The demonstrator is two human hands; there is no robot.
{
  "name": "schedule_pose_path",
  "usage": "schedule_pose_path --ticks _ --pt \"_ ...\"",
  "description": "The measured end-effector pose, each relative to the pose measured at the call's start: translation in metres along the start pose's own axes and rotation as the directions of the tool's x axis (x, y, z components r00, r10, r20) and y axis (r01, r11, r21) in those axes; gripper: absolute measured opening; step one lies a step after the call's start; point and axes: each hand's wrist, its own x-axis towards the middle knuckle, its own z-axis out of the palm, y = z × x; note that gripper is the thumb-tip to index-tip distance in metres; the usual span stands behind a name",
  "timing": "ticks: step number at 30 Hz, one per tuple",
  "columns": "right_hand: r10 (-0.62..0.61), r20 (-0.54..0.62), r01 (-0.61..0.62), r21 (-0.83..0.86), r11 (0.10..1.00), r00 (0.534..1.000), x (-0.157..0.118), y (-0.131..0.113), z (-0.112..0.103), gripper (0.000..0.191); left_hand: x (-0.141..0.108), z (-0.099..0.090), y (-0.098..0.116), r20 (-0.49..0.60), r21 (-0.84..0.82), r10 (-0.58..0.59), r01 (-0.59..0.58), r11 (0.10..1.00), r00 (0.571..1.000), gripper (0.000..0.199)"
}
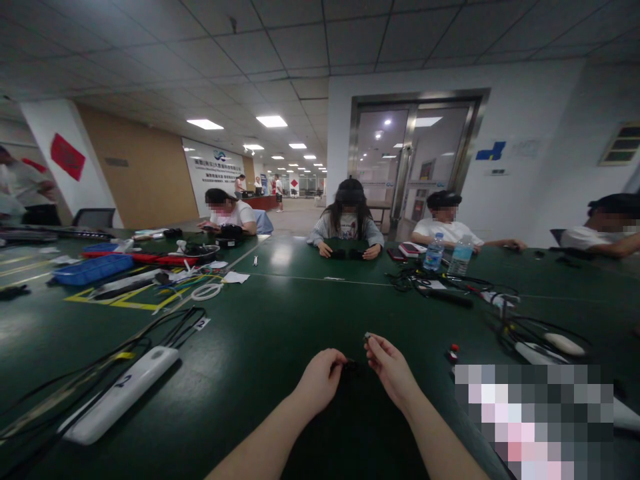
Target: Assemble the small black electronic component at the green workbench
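I see a small piece (pixel 368 337) pinched between thumb and fingers of the right hand (pixel 391 365), in front of me, a little above the green worktop (pixel 260 407). Just beside it, my left hand (pixel 320 377) has its fingers closed on a dark item (pixel 351 366), too dim for me to identify. Farther left lies a white power strip (pixel 125 393); near the right hand, a small red-topped object (pixel 453 353). Across from me sits a co-worker (pixel 347 220).

We see dim light from white ceiling panels (pixel 271 121), a soft glare on the green table (pixel 260 327), stretched edges and pixelated blocks (pixel 535 420) lower right.
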Motion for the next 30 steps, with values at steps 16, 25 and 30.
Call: schedule_pose_path --ticks 16,25,30 --pt "-0.035 0.054 0.042 -0.119 0.992 0.998 -0.003 -0.003 0.000 0.027 0.005 0.003 -0.006 0.058 -0.179 -0.015 0.025 0.984 0.998 0.024" --pt "-0.066 0.102 0.092 -0.265 0.960 0.993 -0.007 -0.005 0.006 0.030 0.003 -0.001 0.001 0.068 -0.212 -0.051 0.064 0.975 0.996 0.027" --pt "-0.038 0.291 0.155 -0.391 0.907 0.956 -0.018 -0.014 0.016 0.024 0.003 -0.004 0.005 0.064 -0.271 -0.028 0.045 0.962 0.998 0.030"
